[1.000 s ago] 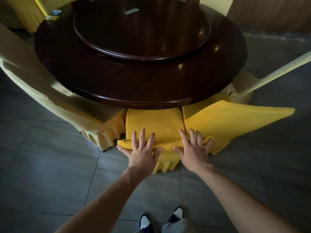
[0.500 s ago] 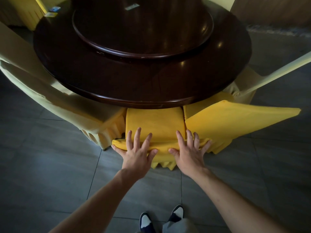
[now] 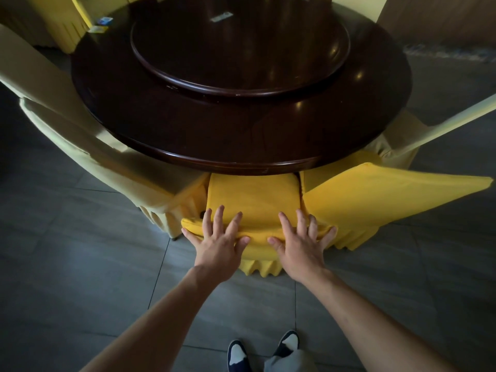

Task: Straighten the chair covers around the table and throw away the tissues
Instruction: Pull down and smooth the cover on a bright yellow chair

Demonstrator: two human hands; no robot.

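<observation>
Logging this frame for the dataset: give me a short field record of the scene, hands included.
setting: round dark wooden table with a raised turntable on it, grey tiled floor
target: bright yellow chair cover on the chair pushed under the table's near edge
left hand: fingers spread, flat on the cover's top edge
right hand: fingers spread, flat on the same edge
neighbours: pale yellow covered chair at left, yellow covered chair at right
on table: small items at the far left edge, too small to identify
</observation>
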